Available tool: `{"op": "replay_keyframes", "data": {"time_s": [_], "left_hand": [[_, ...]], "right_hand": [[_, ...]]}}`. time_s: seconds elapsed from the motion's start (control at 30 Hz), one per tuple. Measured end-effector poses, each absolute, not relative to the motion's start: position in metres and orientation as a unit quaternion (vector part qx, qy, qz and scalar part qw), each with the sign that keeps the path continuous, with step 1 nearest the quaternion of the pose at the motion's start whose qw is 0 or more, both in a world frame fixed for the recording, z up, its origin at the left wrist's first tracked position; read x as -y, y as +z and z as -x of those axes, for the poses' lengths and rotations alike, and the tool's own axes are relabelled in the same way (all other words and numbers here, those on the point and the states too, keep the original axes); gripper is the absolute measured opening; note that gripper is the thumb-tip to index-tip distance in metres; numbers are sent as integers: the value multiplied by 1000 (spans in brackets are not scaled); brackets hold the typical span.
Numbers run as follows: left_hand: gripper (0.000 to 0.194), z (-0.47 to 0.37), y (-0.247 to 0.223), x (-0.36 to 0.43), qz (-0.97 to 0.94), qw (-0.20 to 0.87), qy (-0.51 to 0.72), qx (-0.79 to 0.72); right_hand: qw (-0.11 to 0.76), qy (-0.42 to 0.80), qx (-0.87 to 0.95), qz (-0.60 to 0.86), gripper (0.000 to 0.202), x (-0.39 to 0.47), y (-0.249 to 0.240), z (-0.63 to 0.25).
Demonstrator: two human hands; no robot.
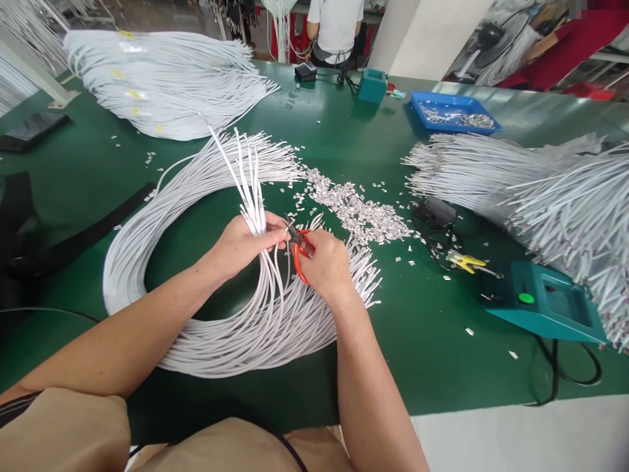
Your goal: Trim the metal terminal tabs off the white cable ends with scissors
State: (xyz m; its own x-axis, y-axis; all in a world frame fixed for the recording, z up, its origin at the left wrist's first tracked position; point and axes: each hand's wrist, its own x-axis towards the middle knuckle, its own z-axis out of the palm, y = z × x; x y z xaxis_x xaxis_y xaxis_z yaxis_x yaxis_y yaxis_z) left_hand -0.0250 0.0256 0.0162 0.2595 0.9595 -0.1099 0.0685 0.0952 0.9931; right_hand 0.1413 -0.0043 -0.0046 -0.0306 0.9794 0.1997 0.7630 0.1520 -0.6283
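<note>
My left hand [246, 241] is closed around a small bunch of white cables [251, 196], whose ends stick up above the fingers. Its thumb and fingertips pinch one cable end beside the jaws of red-handled cutting pliers [301, 252]. My right hand [325, 262] is wrapped round the handles of those pliers. Whether the jaws touch the cable is too small to tell. Beneath both hands a large coil of white cables [122, 262] lies curved on the green table [393, 367], with its cut ends pointing right.
Small silvery-white scraps [358, 213] lie heaped beyond the pliers. More cable bundles rest at back left [162, 78] and right [472, 170]. A teal device [545, 301], yellow-handled tool [466, 262] and blue tray [452, 111] are on the right. A person [335, 29] is beyond the table.
</note>
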Motion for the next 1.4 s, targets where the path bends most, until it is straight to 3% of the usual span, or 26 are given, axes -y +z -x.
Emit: {"op": "replay_keyframes", "data": {"time_s": [0.27, 0.67, 0.8, 0.97, 1.07, 1.2, 1.4], "left_hand": [[27, 27, 16, -26, -546, 566, 381, -486], [12, 28, 14, -28, -572, 585, 365, -444], [12, 29, 13, -28, -579, 599, 358, -422], [11, 30, 12, -28, -561, 649, 339, -386], [12, 30, 13, -28, -554, 680, 321, -357], [15, 30, 16, -28, -543, 706, 296, -346], [15, 28, 16, -26, -515, 704, 315, -375]], "right_hand": [[286, 119, 703, 640, 19, 7, -3, -142], [277, 91, 716, 635, 15, 7, -5, -141], [319, 176, 691, 625, 15, 6, -1, -145], [498, 416, 540, 537, 16, 4, 9, -147], [532, 500, 512, 453, 17, 4, 12, -146], [547, 534, 513, 392, 8, 3, 10, -145], [545, 477, 525, 447, 8, 2, 4, -144]]}}
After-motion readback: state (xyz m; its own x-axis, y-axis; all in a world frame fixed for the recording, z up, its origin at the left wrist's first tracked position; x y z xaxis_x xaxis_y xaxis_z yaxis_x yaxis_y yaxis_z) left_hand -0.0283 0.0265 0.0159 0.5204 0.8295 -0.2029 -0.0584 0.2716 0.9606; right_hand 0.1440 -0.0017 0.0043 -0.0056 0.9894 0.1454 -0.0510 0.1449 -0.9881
